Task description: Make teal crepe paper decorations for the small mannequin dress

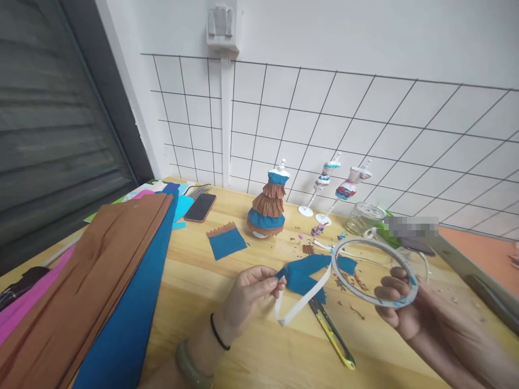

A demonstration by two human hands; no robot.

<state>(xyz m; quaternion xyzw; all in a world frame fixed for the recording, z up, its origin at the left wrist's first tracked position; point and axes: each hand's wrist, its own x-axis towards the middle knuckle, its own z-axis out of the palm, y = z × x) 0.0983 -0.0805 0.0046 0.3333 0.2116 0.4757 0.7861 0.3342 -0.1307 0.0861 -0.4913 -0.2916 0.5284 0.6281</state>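
My left hand (259, 289) pinches a small piece of blue crepe paper (281, 274) between thumb and fingers. In my right hand (405, 302) is a roll of white tape (377, 302), held up by its rim. A strip of tape (306, 302) runs from the roll, sags in a bend and reaches my left fingers. Beneath it on the table lie blue crepe paper pieces (300, 283). They partly cover a yellow and dark green cutting tool (334, 337), whose far end is hidden. Behind stands a small dress form (270, 202) in tiered blue and brown paper.
Two small white dress forms (323, 181) stand by the wire grid, near a glass jar (364, 217). A blue square with brown trim (227, 243) and a phone (200, 207) lie leftward. Long brown paper (97, 259) covers the table's (194, 324) left side. Scraps litter the right.
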